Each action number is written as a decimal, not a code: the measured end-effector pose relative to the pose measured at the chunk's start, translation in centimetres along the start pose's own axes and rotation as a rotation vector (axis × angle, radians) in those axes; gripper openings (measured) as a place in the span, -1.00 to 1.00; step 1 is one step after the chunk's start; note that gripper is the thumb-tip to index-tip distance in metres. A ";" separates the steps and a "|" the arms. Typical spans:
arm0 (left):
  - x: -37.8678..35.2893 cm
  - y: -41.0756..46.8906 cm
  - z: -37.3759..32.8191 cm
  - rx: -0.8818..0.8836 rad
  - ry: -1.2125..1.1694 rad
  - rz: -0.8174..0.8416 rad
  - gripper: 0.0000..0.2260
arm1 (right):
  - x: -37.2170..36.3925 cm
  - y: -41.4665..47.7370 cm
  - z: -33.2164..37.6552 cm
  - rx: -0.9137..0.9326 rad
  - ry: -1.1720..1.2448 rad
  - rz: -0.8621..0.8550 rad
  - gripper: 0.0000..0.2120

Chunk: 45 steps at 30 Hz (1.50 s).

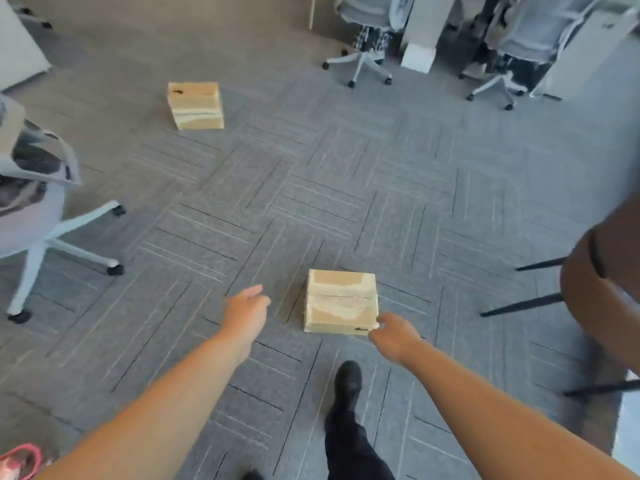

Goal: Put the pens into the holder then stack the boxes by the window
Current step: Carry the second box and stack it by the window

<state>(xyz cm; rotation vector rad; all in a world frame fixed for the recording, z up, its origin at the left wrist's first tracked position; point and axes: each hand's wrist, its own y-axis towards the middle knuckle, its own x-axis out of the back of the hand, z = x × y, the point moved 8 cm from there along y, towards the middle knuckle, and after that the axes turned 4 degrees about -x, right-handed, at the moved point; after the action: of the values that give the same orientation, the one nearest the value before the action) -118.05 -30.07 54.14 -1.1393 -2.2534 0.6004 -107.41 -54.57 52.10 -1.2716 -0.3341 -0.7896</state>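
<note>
A taped cardboard box, the near box (341,299), lies on the grey carpet right in front of me. My right hand (393,332) is at its near right corner, fingers touching the edge, not gripping it. To the left of that box, a short gap away, my left hand (247,311) hovers with fingers apart and nothing in it. Farther off at the upper left, a second box of the same kind, the far box (195,105), rests on the floor. No pens or holder are in view.
A white office chair (38,216) stands at the left, and more wheeled chairs (363,46) and desk legs at the back. A brown chair (602,289) with thin black legs is at the right. My black shoe (348,379) is just behind the near box.
</note>
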 end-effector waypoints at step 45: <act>-33.4 57.8 29.6 0.252 0.385 -0.002 -0.38 | -15.0 66.1 -16.4 -0.433 0.355 -0.154 -0.36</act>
<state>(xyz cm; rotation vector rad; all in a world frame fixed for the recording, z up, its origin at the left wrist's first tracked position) -86.43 -30.50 -11.66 -1.0260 -1.7970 0.5875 -75.57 -59.35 -9.83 -1.4834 0.0321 -1.2452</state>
